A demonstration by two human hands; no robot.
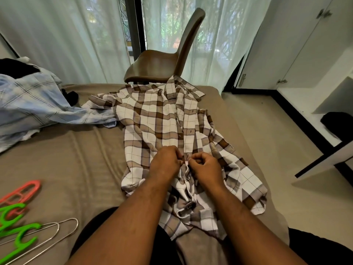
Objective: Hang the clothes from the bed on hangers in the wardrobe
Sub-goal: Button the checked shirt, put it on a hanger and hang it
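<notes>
A brown and white checked shirt (152, 119) lies spread flat on the bed (66, 159), collar towards the far edge. My left hand (165, 161) and my right hand (205, 166) meet at the button strip in the lower half of the shirt, each pinching one side of the front. A pale blue checked shirt (32, 104) lies crumpled at the left with a dark garment (17, 66) behind it. Green hangers (15, 232), a pink hanger (21, 192) and wire hangers (57, 230) lie at the bed's near left. White wardrobe doors (305, 44) stand shut at the right.
A brown chair (160, 62) stands beyond the bed's far edge, before sheer curtains (66, 39) and a window. To the right is bare floor (271, 131), then a white shelf unit (336, 96) with black edging and a dark item on it.
</notes>
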